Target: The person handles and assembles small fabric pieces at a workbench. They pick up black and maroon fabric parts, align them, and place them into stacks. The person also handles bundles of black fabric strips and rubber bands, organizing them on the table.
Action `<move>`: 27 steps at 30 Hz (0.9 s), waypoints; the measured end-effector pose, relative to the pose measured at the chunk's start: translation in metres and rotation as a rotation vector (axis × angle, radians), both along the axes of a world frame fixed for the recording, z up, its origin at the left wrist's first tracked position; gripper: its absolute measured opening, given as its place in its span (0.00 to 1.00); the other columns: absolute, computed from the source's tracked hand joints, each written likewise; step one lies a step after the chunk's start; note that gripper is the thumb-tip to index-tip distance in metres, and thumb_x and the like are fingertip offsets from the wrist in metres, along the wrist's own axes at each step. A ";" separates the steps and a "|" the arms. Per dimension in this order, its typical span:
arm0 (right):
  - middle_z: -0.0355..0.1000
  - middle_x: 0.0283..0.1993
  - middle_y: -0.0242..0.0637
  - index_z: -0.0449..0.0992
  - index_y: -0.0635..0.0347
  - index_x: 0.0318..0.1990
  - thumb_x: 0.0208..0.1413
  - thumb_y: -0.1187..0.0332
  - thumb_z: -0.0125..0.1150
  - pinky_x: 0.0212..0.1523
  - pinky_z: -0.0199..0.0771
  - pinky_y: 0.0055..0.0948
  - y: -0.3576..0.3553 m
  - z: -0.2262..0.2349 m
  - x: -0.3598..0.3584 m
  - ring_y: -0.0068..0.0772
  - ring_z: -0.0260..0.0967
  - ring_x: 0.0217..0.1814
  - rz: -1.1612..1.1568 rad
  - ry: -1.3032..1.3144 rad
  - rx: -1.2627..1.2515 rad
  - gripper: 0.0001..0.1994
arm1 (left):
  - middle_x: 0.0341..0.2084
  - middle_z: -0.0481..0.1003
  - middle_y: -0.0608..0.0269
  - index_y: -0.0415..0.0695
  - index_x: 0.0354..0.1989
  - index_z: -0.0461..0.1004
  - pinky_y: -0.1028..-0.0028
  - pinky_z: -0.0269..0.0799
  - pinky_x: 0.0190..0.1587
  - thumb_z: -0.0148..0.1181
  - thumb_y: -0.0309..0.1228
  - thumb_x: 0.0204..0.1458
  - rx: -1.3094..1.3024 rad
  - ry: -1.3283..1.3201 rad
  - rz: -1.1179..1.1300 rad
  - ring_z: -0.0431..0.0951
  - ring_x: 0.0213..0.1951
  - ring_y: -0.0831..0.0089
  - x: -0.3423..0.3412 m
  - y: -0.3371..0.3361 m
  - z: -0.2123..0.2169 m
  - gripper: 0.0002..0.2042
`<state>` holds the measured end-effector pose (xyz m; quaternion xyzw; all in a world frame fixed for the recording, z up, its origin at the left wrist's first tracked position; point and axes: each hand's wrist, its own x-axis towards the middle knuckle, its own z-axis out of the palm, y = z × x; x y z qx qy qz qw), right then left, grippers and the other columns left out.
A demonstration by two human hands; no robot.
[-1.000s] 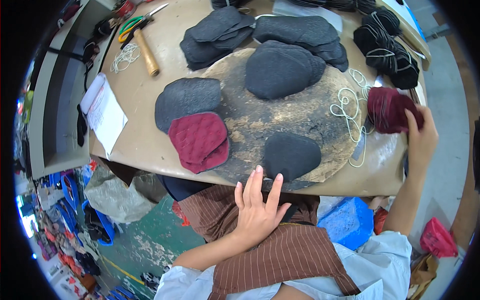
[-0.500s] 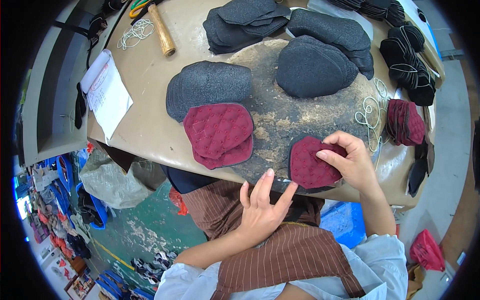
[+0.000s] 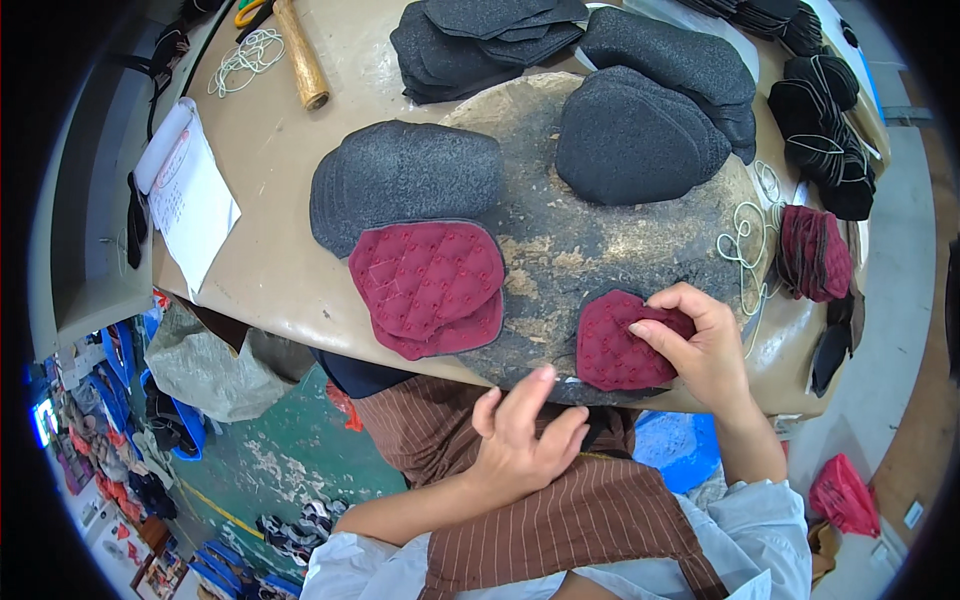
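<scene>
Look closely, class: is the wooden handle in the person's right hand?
No, the wooden handle lies on the table beside white string, while the right hand touches a red quilted piece.

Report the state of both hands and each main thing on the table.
Single maroon pad, pinched by the right hand
Left hand, empty, fingers bent
Left maroon pads, overlapping
Black pads, piled, overlapping
Maroon bundle, layers stacked together
Black bundle, string around it
Left cord, loosely tangled
White paper, curled on one side
Wooden rod, lying down
</scene>
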<state>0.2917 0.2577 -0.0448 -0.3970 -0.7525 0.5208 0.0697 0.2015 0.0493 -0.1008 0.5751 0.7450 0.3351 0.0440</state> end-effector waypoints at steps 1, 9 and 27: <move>0.73 0.26 0.31 0.75 0.65 0.33 0.48 0.72 0.67 0.30 0.68 0.20 0.001 0.001 -0.001 0.14 0.67 0.29 -0.004 0.002 -0.004 0.08 | 0.54 0.62 0.45 0.52 0.47 0.71 0.55 0.41 0.61 0.67 0.36 0.38 0.064 -0.010 -0.058 0.66 0.55 0.59 -0.002 0.006 0.002 0.23; 0.75 0.28 0.42 0.76 0.66 0.35 0.47 0.73 0.67 0.27 0.70 0.24 0.003 0.010 0.012 0.28 0.73 0.26 0.026 -0.014 0.084 0.09 | 0.61 0.61 0.55 0.40 0.59 0.63 0.56 0.43 0.63 0.57 0.60 0.40 -0.351 0.255 -0.208 0.61 0.62 0.64 -0.005 0.049 0.022 0.42; 0.72 0.24 0.37 0.69 0.62 0.24 0.46 0.70 0.68 0.22 0.66 0.29 0.010 0.010 0.043 0.29 0.70 0.22 0.068 0.099 0.161 0.11 | 0.59 0.63 0.50 0.44 0.55 0.69 0.63 0.55 0.55 0.72 0.40 0.34 -0.153 -0.093 -0.116 0.65 0.52 0.58 -0.032 0.074 0.051 0.35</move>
